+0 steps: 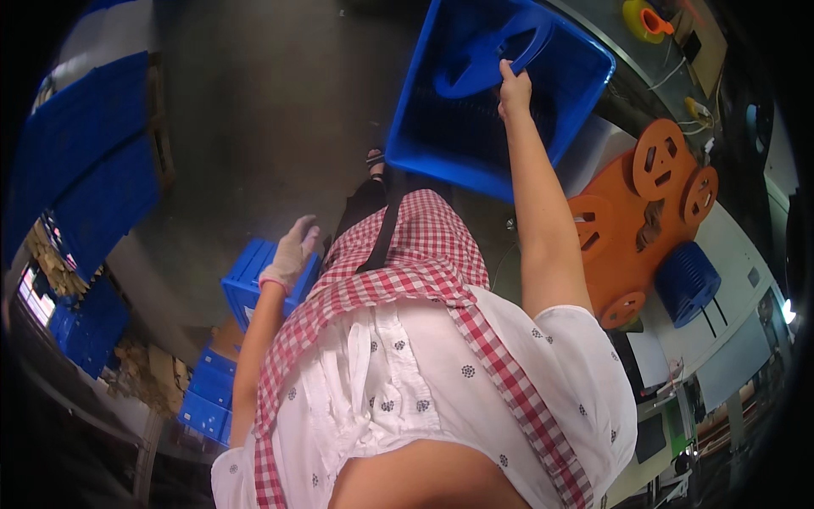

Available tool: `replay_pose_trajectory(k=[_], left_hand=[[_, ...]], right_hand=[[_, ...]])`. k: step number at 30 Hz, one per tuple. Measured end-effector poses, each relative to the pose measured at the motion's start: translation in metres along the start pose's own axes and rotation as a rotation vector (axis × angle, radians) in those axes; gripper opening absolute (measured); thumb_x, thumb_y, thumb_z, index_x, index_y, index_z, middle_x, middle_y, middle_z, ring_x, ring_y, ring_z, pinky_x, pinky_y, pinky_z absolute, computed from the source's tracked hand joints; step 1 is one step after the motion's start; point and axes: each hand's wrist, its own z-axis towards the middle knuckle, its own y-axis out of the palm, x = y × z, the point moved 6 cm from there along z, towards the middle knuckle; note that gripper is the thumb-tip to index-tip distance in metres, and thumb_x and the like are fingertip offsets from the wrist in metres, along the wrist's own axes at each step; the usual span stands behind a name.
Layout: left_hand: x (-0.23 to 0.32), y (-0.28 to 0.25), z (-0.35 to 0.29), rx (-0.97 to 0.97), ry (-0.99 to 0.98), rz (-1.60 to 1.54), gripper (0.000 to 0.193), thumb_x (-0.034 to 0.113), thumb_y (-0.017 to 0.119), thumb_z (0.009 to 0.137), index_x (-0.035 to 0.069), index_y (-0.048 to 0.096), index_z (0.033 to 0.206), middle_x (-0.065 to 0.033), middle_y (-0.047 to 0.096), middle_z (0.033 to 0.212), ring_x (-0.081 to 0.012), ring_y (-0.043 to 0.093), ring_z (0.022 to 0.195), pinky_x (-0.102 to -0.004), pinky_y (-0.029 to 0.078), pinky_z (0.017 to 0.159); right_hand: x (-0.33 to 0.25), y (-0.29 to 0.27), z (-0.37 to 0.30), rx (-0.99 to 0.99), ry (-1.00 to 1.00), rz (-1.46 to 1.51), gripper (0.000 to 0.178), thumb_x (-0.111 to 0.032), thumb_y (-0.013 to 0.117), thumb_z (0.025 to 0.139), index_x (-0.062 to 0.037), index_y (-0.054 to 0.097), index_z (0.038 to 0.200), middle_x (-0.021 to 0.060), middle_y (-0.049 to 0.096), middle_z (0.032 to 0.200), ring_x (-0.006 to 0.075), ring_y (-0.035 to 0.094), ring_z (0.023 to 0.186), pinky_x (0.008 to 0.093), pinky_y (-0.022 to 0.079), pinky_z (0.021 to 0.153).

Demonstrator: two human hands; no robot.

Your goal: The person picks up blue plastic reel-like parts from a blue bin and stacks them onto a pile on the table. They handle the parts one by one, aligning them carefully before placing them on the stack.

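Note:
My right hand (515, 92) is bare and reaches over a large blue plastic bin (442, 168). Its fingers are closed on a blue plastic piece with a curved, loop-like end (471, 78), which is inside the bin's rim as seen from above. Whether that piece touches the bin floor cannot be told. My left hand (293, 254), in a pale glove, hangs at my side with its fingers stretched out and nothing in them. Close behind it stands a smaller blue box (251, 267).
An orange board with round discs (623, 242) and a blue ribbed part (687, 284) lie on the white bench (721, 233) at the right. Blue crates (102, 161) stand at the far left, more blue boxes (208, 386) lower left. A yellow and orange object (646, 21) is far right.

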Motion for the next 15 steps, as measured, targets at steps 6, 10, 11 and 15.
replay_pose_trajectory(k=[6,10,11,15], left_hand=[[-0.036,0.022,-0.029,-0.058,-0.191,-0.167,0.038,0.023,0.053,0.101,0.001,0.05,0.132,-0.0153,0.065,0.116,-0.0212,0.061,0.111,-0.0308,0.046,0.097],[-0.058,0.017,-0.023,-0.073,-0.111,-0.166,0.039,0.025,0.052,0.101,0.002,0.05,0.132,-0.013,0.066,0.113,-0.0195,0.062,0.105,-0.0315,0.048,0.094],[-0.069,0.016,-0.018,-0.075,-0.083,-0.181,0.039,0.025,0.052,0.101,0.002,0.051,0.132,-0.0123,0.066,0.112,-0.0191,0.062,0.103,-0.0315,0.049,0.092],[-0.064,0.011,0.011,-0.13,-0.103,-0.212,0.041,0.029,0.053,0.1,0.002,0.052,0.131,-0.0114,0.066,0.109,-0.0185,0.063,0.098,-0.0308,0.05,0.086]], right_hand=[[0.033,0.034,-0.004,-0.092,-0.071,-0.208,0.036,-0.029,0.067,0.089,-0.0045,0.064,0.116,0.0125,0.069,0.107,0.0242,0.064,0.101,0.034,0.048,0.089],[0.064,0.022,-0.016,-0.133,-0.044,-0.376,0.048,-0.021,0.062,0.094,0.0003,0.047,0.135,0.0086,0.063,0.098,0.0137,0.06,0.083,0.0253,0.049,0.066],[0.074,0.016,-0.032,-0.196,0.002,-0.337,0.046,-0.019,0.06,0.095,-0.003,0.047,0.136,0.008,0.062,0.099,0.0123,0.061,0.08,0.0243,0.05,0.066],[0.103,-0.038,-0.118,-0.297,0.234,-0.128,0.034,-0.02,0.058,0.096,-0.0073,0.055,0.128,0.0069,0.065,0.099,0.0175,0.069,0.083,0.0274,0.055,0.062]])
